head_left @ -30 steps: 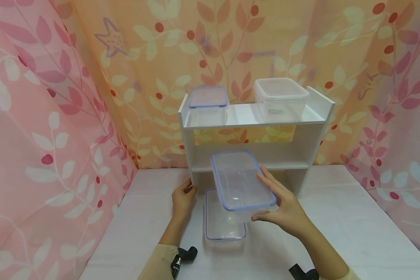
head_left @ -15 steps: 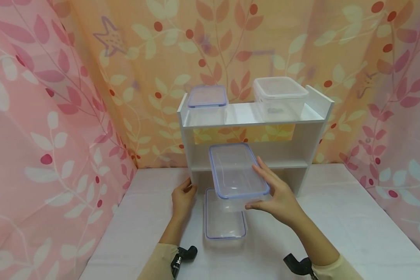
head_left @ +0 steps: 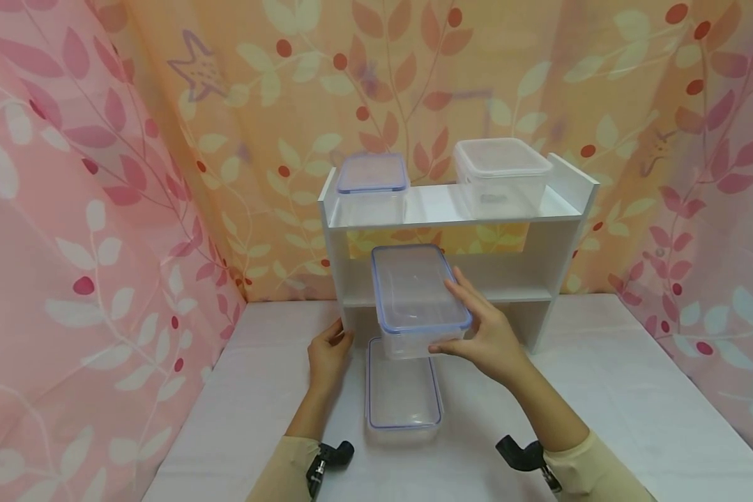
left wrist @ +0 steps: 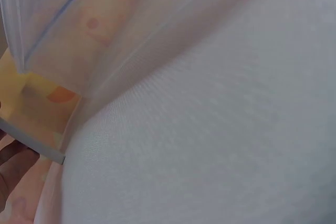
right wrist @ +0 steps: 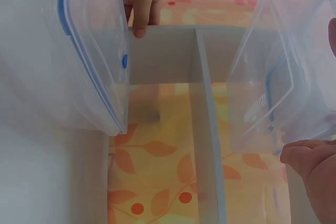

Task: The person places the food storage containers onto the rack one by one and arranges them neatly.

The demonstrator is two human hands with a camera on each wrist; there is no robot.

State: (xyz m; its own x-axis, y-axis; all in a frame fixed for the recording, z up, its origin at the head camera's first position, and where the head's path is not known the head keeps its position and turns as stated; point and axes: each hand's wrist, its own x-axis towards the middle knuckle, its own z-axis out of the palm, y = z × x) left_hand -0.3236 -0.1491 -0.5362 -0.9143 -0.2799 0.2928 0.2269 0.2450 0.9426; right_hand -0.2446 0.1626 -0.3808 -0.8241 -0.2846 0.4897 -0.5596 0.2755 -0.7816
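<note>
In the head view my right hand [head_left: 486, 338] grips a clear container with a blue-edged lid [head_left: 417, 289] by its right side, in the air before the middle shelf. Thumb and fingers of that hand [right wrist: 315, 171] hold the same container [right wrist: 273, 87] in the right wrist view. My left hand [head_left: 328, 359] pinches the lower left side panel of the white shelf unit [head_left: 448, 298]; the left wrist view shows its fingers [left wrist: 18, 166] at a panel edge. Below the held container, a second blue-edged container [head_left: 404, 401] rests on the table.
On the top shelf stand a blue-lidded container [head_left: 373, 188] at the left and a white-lidded one [head_left: 505, 178] at the right. A white cloth covers the table [head_left: 609, 390]. Patterned curtains [head_left: 276, 139] hang behind and on both sides.
My right hand has moved the held container up and to the left, away from over the lower container and toward the middle shelf. The left hand has stayed at the panel.
</note>
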